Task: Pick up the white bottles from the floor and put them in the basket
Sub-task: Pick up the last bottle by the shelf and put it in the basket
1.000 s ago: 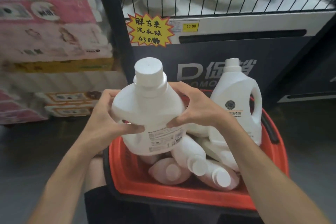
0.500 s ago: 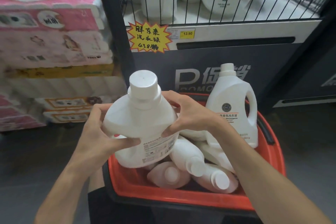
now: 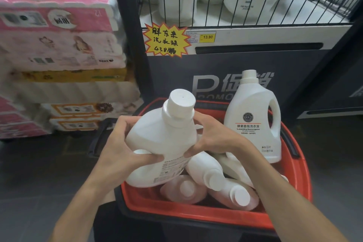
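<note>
I hold a large white detergent bottle (image 3: pixel 163 139) with both hands over the left part of the red basket (image 3: pixel 302 180). My left hand (image 3: pixel 125 155) grips its left side, and my right hand (image 3: pixel 214 139) grips its right shoulder. The bottle tilts, its cap up and to the right, and its base sits low inside the basket's left rim. Another white bottle (image 3: pixel 253 122) stands upright at the basket's far right. Several white and pinkish bottles (image 3: pixel 206 173) lie on their sides in the basket.
A dark display stand (image 3: pixel 245 61) with a wire-fenced shelf of white bottles rises right behind the basket. Stacked packs of tissue paper (image 3: pixel 59 45) stand at the left. Dark floor (image 3: pixel 39 173) lies on the left and right of the basket.
Both hands have lowered the held bottle towards the basket's left side and tilted it, cap to the right. The view has shifted slightly.
</note>
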